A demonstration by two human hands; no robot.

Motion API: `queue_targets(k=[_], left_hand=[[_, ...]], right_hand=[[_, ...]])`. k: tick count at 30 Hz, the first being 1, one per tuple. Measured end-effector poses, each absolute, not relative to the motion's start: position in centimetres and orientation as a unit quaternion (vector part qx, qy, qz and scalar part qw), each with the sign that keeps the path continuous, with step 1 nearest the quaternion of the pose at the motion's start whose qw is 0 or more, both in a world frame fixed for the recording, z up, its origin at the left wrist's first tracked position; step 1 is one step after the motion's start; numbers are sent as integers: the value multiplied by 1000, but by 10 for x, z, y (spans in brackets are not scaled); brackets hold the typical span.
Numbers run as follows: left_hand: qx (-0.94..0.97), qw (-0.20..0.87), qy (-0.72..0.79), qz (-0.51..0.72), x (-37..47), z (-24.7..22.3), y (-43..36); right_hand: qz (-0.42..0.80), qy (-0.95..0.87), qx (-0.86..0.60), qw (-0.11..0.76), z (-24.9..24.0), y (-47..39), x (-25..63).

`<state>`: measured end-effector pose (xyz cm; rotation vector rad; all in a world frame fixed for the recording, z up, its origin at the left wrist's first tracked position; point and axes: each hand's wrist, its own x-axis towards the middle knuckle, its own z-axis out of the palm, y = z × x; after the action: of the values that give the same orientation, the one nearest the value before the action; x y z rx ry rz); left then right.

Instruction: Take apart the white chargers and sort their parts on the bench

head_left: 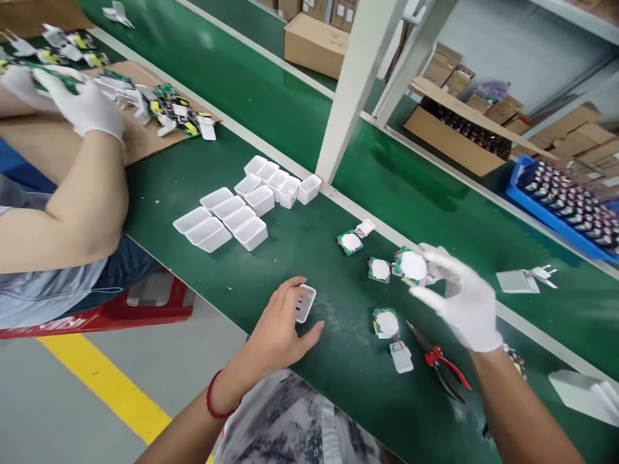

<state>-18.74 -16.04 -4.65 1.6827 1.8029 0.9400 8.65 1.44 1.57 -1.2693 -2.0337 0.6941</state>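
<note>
My bare left hand (285,322) is over the green table, its fingertips on a small white plastic piece (305,305) with dark slots, thumb spread apart. My right hand (459,293), in a white glove, has its fingers around a green circuit board with a round white pad (412,265). Close by lie similar boards: one (379,269) just left of it, one (350,241) farther left, and one (386,323) nearer me with a white piece (401,356) attached. Red-handled pliers (439,364) rest below my right hand.
White open boxes (234,216) stand grouped at the middle left. A co-worker's gloved hands (89,106) hold a board at the far left, by cardboard with parts. A white post (355,90) rises behind. Plug pieces (525,280) and a blue tray (565,206) are right.
</note>
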Motion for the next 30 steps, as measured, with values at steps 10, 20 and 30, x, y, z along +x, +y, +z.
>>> queue_targets(k=[10, 20, 30], left_hand=[[589, 309, 658, 355, -188, -45, -148], [606, 232, 684, 334, -154, -62, -122], [693, 367, 551, 284, -185, -40, -145]], right_hand=[[329, -821, -377, 276, 15, -39, 83], [240, -837, -363, 332, 15, -52, 67], [234, -850, -358, 307, 9, -49, 65]])
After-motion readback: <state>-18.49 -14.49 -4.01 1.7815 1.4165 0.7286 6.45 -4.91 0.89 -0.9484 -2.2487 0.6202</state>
